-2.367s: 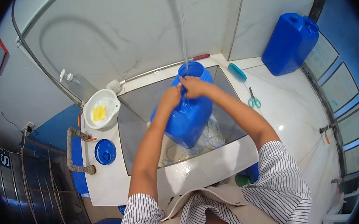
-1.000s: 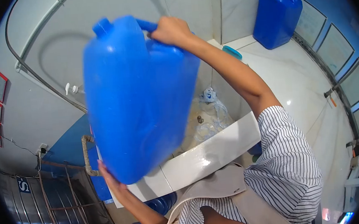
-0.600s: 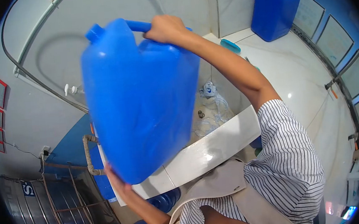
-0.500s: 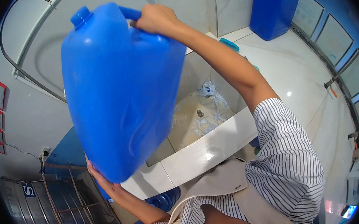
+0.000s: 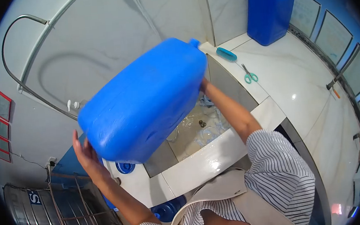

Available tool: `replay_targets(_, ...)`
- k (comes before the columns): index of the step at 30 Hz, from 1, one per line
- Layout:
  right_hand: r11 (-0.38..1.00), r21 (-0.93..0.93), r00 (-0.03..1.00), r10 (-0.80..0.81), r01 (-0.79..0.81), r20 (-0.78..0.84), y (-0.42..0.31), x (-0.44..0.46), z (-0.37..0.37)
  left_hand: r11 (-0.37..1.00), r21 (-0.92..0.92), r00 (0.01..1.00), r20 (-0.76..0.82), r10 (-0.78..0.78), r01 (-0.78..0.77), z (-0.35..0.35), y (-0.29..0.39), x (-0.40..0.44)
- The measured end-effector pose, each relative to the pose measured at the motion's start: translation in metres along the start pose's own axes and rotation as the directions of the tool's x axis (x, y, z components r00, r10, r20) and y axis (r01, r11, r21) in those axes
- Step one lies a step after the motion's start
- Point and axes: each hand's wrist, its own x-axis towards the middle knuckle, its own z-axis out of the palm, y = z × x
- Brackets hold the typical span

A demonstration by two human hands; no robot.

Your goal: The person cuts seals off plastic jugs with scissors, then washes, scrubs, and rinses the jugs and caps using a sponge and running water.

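Fingers spread, a person's left hand [image 5: 90, 159] supports the base of a blue jerrycan [image 5: 145, 100] tilted above the sink [image 5: 231, 82]; the right hand [image 5: 203, 85], its grip hidden, is at the spout end. Right of the sink lie scissors [image 5: 251, 77] and a teal brush [image 5: 226, 54]; a second jerrycan [image 5: 270, 12] stands beyond.

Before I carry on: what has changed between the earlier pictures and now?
The blue jug was lifted out of the sink, then tipped over, its spout swinging to the right. The left hand moved from the top to the base end; the right hand, which gripped the handle, is mostly hidden, so its grip is unclear. The second jug, brush and scissors stayed on the counter.
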Motion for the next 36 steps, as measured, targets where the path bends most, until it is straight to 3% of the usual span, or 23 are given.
replay_targets(2,0.959,0.264,0.994,0.109,-0.098,-0.027,0.029,-0.024,-0.005,0.980,0.082,0.976,0.133,0.170,-0.182,0.044,0.020,0.008)
replay_targets(5,0.852,0.502,0.979,0.200,-0.147,-0.052,0.059,-0.043,0.001,0.934,0.128,0.910,0.302,0.284,-0.334,0.104,0.036,0.017)
replay_targets(10,0.752,0.645,0.965,0.246,-0.134,-0.087,0.077,-0.053,0.010,0.890,0.152,0.827,0.462,0.319,-0.429,0.181,0.053,0.014)
replay_targets(12,0.732,0.671,0.964,0.247,-0.118,-0.100,0.077,-0.052,0.011,0.798,0.240,0.747,0.567,0.348,-0.553,0.198,0.062,0.014)
replay_targets(16,0.729,0.682,0.968,0.208,-0.057,-0.142,0.059,-0.041,-0.005,0.786,0.256,0.756,0.544,0.364,-0.563,0.191,0.068,0.022)
replay_targets(18,0.753,0.658,0.972,0.164,-0.013,-0.168,0.033,-0.033,-0.034,0.876,0.135,0.821,0.438,0.367,-0.463,0.160,0.061,0.031)
replay_targets(19,0.774,0.633,0.975,0.136,0.006,-0.176,0.015,-0.028,-0.055,0.934,0.091,0.871,0.402,0.284,-0.347,0.140,0.056,0.032)
replay_targets(20,0.799,0.601,0.976,0.111,0.023,-0.185,-0.002,-0.026,-0.073,0.973,0.042,0.908,0.370,0.195,-0.226,0.116,0.047,0.034)
replay_targets(22,0.876,0.481,0.978,0.066,0.039,-0.199,-0.032,-0.018,-0.100,0.974,0.220,0.959,0.262,-0.104,0.046,0.065,0.001,0.052)
replay_targets(24,0.989,0.143,0.969,0.006,0.031,-0.249,-0.055,-0.014,-0.107,0.909,0.416,0.990,0.114,-0.078,0.023,0.035,-0.046,0.059)
replay_targets(25,0.977,-0.214,0.956,-0.076,0.015,-0.283,-0.075,-0.018,-0.073,0.889,0.458,0.985,0.148,-0.091,0.013,0.041,-0.041,0.051)
replay_targets(26,0.841,-0.540,0.936,-0.158,-0.040,-0.315,-0.098,-0.023,-0.034,0.867,0.487,0.976,0.220,-0.005,-0.105,0.055,-0.044,0.044)
replay_targets(27,0.289,-0.945,0.909,-0.332,-0.156,-0.251,-0.108,-0.025,0.007,0.832,0.508,0.953,0.293,0.076,-0.222,0.071,-0.047,0.040)
replay_targets(29,0.096,-0.992,0.849,-0.528,0.083,0.020,-0.060,-0.011,0.034,0.727,0.579,0.896,0.431,0.113,-0.370,0.100,-0.094,0.040)
replay_targets(30,0.013,-0.990,0.874,-0.472,0.142,0.120,-0.047,-0.012,0.052,0.607,0.677,0.864,0.502,0.035,-0.417,0.124,-0.089,0.030)
replay_targets(33,-0.128,-0.953,0.888,-0.346,0.275,0.302,-0.015,-0.016,0.074,0.529,0.703,0.733,0.649,-0.204,-0.475,0.170,-0.162,0.022)
replay_targets(34,-0.186,-0.924,0.879,-0.292,0.334,0.376,-0.007,-0.015,0.075,0.533,0.707,0.737,0.643,-0.210,-0.465,0.177,-0.183,0.018)
replay_targets(36,-0.186,-0.924,0.912,-0.184,0.334,0.366,-0.005,-0.014,0.070,0.589,0.723,0.808,0.558,-0.189,-0.362,0.186,-0.203,0.012)
